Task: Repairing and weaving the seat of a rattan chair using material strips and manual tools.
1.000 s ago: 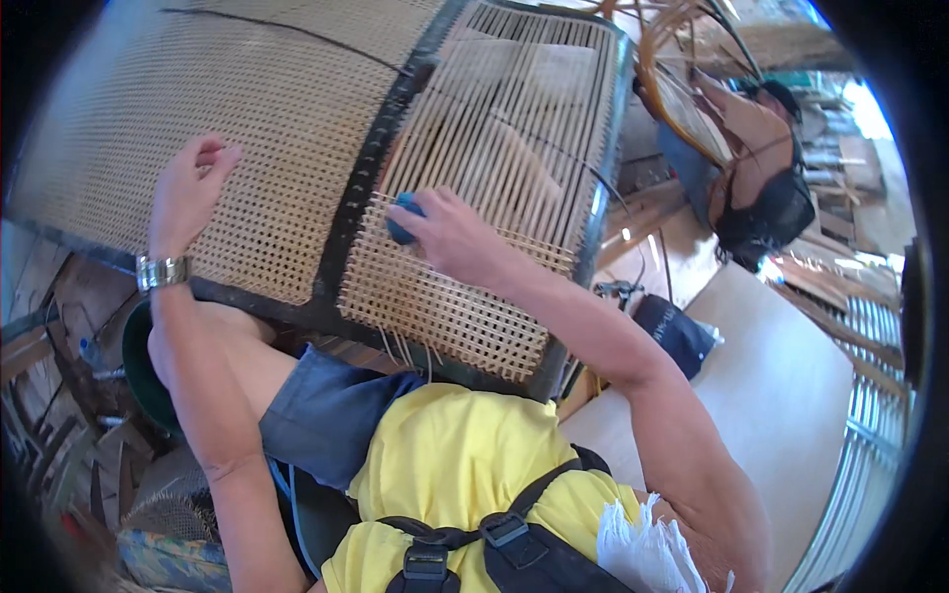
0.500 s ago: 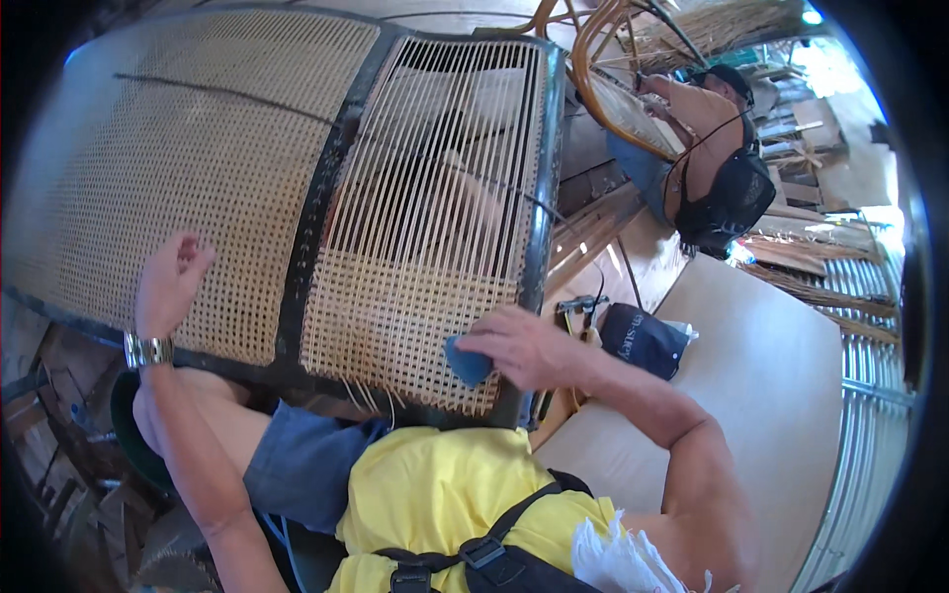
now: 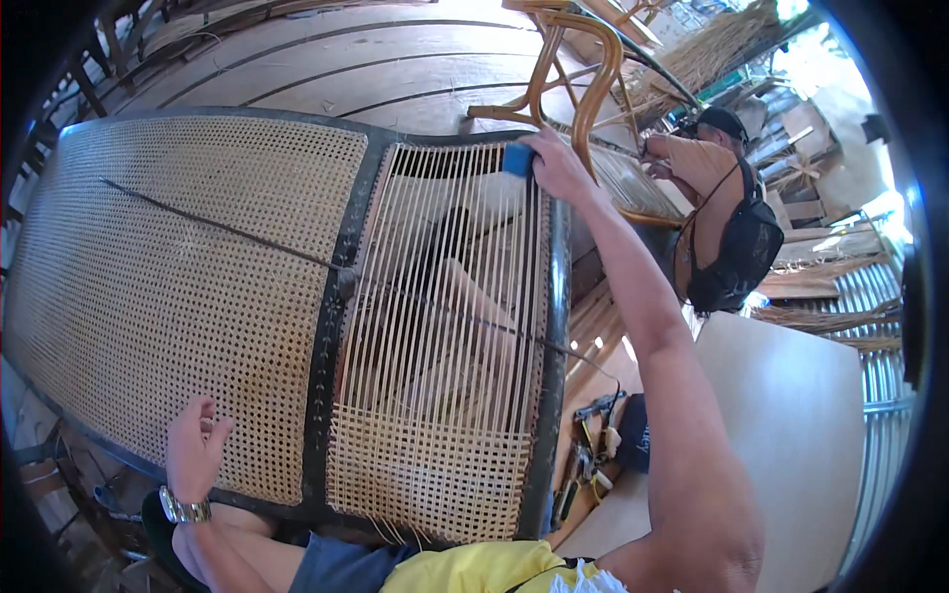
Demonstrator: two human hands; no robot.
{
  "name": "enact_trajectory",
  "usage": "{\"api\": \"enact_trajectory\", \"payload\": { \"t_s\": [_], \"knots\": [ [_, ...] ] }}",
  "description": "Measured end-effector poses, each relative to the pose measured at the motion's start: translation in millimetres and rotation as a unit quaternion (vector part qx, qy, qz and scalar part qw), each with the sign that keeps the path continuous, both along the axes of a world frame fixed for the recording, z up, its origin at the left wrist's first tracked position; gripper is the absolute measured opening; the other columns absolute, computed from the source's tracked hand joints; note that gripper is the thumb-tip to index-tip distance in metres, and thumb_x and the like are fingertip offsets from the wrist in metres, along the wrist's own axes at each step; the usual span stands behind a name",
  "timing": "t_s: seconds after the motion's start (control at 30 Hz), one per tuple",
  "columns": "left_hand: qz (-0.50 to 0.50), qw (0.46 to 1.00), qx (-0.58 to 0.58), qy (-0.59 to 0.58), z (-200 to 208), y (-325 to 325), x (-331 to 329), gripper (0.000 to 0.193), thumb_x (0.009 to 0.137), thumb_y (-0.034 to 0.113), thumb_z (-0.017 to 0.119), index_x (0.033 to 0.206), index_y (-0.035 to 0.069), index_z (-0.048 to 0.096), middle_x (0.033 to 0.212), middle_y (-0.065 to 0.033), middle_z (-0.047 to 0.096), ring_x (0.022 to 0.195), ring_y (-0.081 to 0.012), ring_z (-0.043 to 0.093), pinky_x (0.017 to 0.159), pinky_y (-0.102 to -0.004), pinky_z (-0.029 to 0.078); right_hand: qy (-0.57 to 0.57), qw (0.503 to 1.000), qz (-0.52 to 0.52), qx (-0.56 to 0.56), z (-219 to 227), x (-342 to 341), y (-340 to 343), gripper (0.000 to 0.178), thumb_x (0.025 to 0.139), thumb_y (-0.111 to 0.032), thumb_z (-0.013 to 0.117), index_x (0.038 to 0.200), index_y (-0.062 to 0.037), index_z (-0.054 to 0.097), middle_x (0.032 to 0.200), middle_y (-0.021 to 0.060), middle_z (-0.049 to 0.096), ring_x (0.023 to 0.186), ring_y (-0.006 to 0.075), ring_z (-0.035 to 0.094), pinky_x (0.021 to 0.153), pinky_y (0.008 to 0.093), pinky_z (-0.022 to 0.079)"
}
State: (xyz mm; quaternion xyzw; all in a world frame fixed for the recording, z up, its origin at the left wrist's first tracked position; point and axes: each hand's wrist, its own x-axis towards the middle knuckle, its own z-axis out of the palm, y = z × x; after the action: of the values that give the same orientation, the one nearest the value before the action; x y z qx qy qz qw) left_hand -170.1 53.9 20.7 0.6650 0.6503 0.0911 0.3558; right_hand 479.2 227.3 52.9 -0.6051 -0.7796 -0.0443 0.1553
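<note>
A dark-framed panel of woven cane lies before me. Its left section is a finished-looking cane mesh (image 3: 198, 316). The right section has long bare cane strands (image 3: 445, 267) running lengthwise, with cross weaving (image 3: 425, 474) only at the near end. At the far right corner, my right hand (image 3: 561, 170) is closed on a small blue sponge-like pad (image 3: 517, 159), which touches the strands by the frame (image 3: 560, 296). My left hand (image 3: 198, 440) hovers over or rests on the near left mesh, fingers loosely bent and apart, holding nothing. A thin dark rod (image 3: 227, 231) crosses the panel.
Tools (image 3: 593, 445) and a dark pouch (image 3: 635, 435) lie to the right, beside a large pale board (image 3: 781, 425). Beyond the frame stands a bent rattan chair (image 3: 583, 59). A person wearing a black bag (image 3: 741, 247) works at the right back.
My right hand has carried the blue pad from the near woven end to the far end of the strands. The view has tilted up, and my left hand stays over the mesh.
</note>
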Motion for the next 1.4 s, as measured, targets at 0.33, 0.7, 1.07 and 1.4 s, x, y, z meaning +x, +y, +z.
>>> {"api": "enact_trajectory", "payload": {
  "t_s": [0.33,0.7,1.07,1.4],
  "knots": [
    [-0.018,1.000,0.002,-0.008,-2,8,6,0.044,0.089,0.017,0.074,0.126,-0.001,0.060,0.107,-0.0176,0.069,0.085,-0.0257,0.066,0.078,-0.0374,0.054,0.063,0.972,-0.003,-0.224,-4,-151,-108,0.010,0.089,-0.001,0.051,0.091,-0.0028,0.061,0.090,0.0194,0.063,0.090,0.0353,0.062,0.085,0.0478,0.049],
    [-0.038,0.999,-0.024,0.007,-3,-10,5,0.046,0.089,0.020,0.073,0.127,-0.001,0.059,0.109,-0.0203,0.069,0.087,-0.0270,0.068,0.078,-0.0386,0.054,0.004,0.904,0.209,-0.373,46,-160,-224,0.029,0.079,-0.005,0.059,0.108,-0.0049,0.065,0.096,0.0144,0.062,0.099,0.0329,0.060,0.092,0.0443,0.048],
    [-0.019,0.999,-0.036,0.014,-12,-7,-2,0.045,0.087,0.019,0.074,0.125,0.000,0.060,0.107,-0.0190,0.069,0.086,-0.0291,0.068,0.078,-0.0387,0.054,0.043,0.994,-0.059,0.079,-2,-15,48,0.035,0.091,-0.011,0.061,0.125,-0.0052,0.061,0.121,0.0189,0.063,0.111,0.0413,0.062,0.097,0.0464,0.049],
    [-0.017,0.999,-0.030,-0.015,3,-5,1,0.043,0.089,0.018,0.073,0.125,-0.001,0.059,0.109,-0.0205,0.069,0.091,-0.0323,0.067,0.082,-0.0401,0.054,0.068,0.945,0.096,-0.304,-17,-201,-111,0.021,0.097,-0.001,0.043,0.102,-0.0046,0.063,0.097,0.0149,0.065,0.101,0.0289,0.065,0.095,0.0457,0.050]
  ]
}}
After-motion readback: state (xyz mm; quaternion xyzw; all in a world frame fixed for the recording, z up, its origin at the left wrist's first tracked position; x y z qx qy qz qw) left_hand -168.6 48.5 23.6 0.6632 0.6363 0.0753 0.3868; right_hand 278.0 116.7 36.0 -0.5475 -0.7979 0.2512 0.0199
